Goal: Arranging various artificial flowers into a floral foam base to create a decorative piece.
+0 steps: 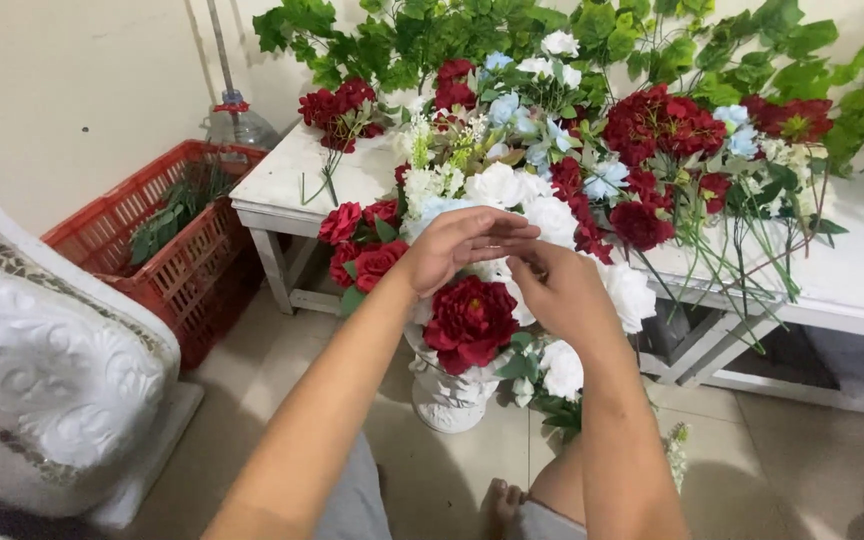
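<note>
— Where are the hands?

— Both meet over the top of the flower arrangement (472, 300), which stands in a white vase (447, 395) on the tiled floor (792, 470), right in front of the person's knees. The left hand (457, 245) comes in from the left, palm down, fingers stretched toward the right. The right hand (557, 290) comes up from below, fingers bent in toward the left hand.

— Holding anything?

— The fingertips of both hands come together at one spot, just above a big red flower (470, 318) and beside the white flowers (512, 190). They look pinched around something small, perhaps a stem or wire, but I cannot tell what, or whether either hand really grips it.

— Which way does the arrangement run?

— Upright, from the vase to the blooms. The hands work at its crown; both are equally close.

— And around it?

— A low white table (282, 190) behind, piled with more red, white and pale blue flowers and green leaves (652, 40). A red crate (172, 240) sits left of it against the wall, with a large water bottle (237, 122) behind. A carved white piece (42, 370) fills the left edge.
</note>
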